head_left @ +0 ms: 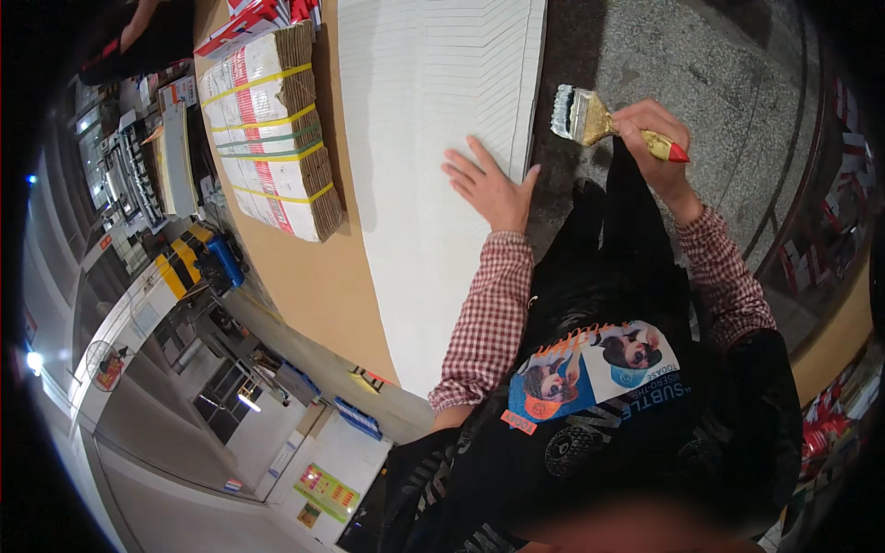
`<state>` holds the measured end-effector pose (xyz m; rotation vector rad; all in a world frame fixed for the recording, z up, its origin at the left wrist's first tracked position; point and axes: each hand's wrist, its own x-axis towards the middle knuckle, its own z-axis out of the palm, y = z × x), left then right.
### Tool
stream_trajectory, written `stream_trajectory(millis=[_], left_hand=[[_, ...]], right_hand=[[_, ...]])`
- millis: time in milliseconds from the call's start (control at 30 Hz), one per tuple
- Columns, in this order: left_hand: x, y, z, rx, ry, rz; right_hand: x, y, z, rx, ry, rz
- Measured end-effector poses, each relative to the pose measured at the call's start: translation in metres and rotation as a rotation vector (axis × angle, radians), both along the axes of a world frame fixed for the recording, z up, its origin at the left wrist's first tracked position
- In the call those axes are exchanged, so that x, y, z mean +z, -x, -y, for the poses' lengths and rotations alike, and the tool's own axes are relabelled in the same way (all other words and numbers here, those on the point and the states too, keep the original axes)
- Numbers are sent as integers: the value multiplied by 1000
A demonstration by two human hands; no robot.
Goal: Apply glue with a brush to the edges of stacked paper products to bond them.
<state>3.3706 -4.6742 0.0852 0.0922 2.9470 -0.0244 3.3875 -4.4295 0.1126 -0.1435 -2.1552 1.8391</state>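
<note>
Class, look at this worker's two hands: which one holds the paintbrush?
The right hand grips the brush above the floor; the left hand lies flat on the white sheets.

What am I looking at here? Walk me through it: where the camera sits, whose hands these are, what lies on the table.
One picture, from a wide fisheye camera on a person's head, looking down, so straight edges bend. The left hand lies flat on a fanned stack of white sheets on a brown table. The right hand grips a wide paintbrush above the grey floor. Further along the table lies a strapped bundle of flat cardboard. Both sleeves are red check.
</note>
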Motion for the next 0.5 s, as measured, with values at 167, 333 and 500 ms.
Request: stream_trajectory(millis=[167, 333, 500], left_hand=[[13, 3, 29, -104, -97, 68], [33, 27, 50, -194, -209, 219], [47, 41, 56, -217, -257, 282]], right_hand=[[-6, -3, 9, 10, -15, -59], [-6, 9, 8, -23, -26, -102], [-16, 27, 9, -46, -113, -244]])
